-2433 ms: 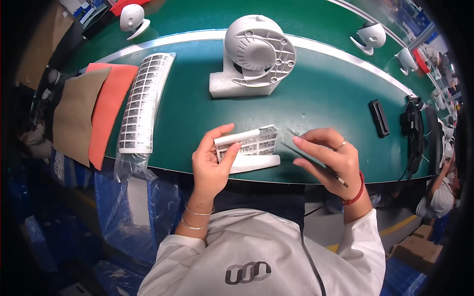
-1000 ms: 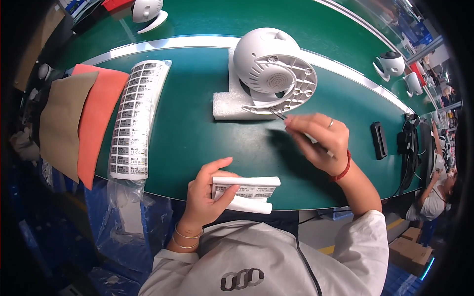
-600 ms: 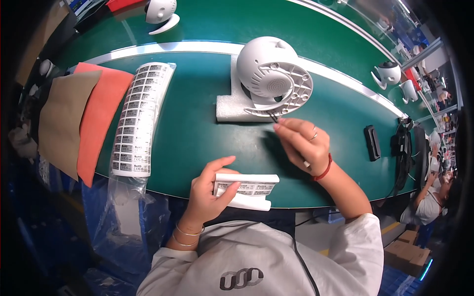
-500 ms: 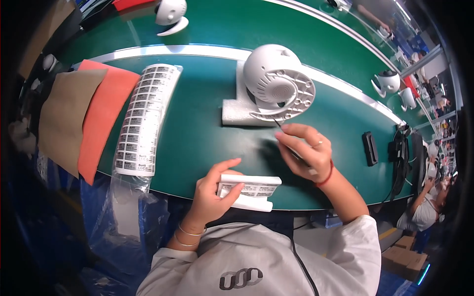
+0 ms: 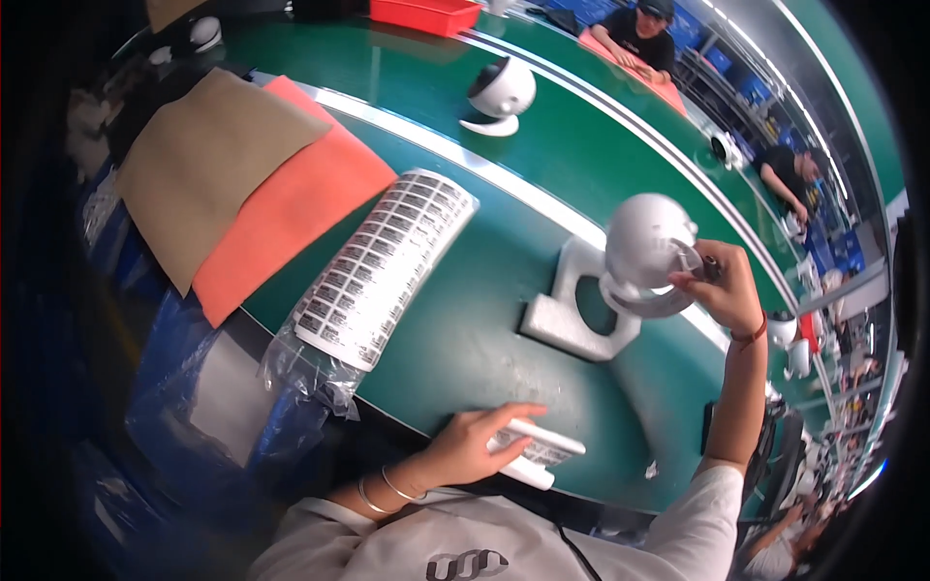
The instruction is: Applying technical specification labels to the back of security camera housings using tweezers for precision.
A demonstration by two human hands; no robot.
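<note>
My left hand (image 5: 473, 449) grips a folded strip of printed labels (image 5: 547, 447) on white backing, low over the near edge of the bench. On the right, my raised right hand (image 5: 727, 290) is closed on a white ball-shaped device (image 5: 647, 237) with a curved foot, holding it by the foot side. A dark slim object (image 5: 712, 268) shows at the same fingers; its kind is unclear. Left of the device, a white foam cradle (image 5: 567, 327) with a round opening rests on the green bench. The device is off the cradle and slightly blurred.
A large label sheet (image 5: 387, 261) lies left of the cradle, beside orange (image 5: 291, 194) and brown sheets (image 5: 208, 160). Beyond the white rail, another white device (image 5: 506, 92) and a red tray (image 5: 426, 15) stand. Co-workers (image 5: 639, 39) sit across the bench.
My right hand has lifted the white device off the foam cradle and moved it right. The view has turned, so the bench looks shifted. My left hand still holds the label strip.
</note>
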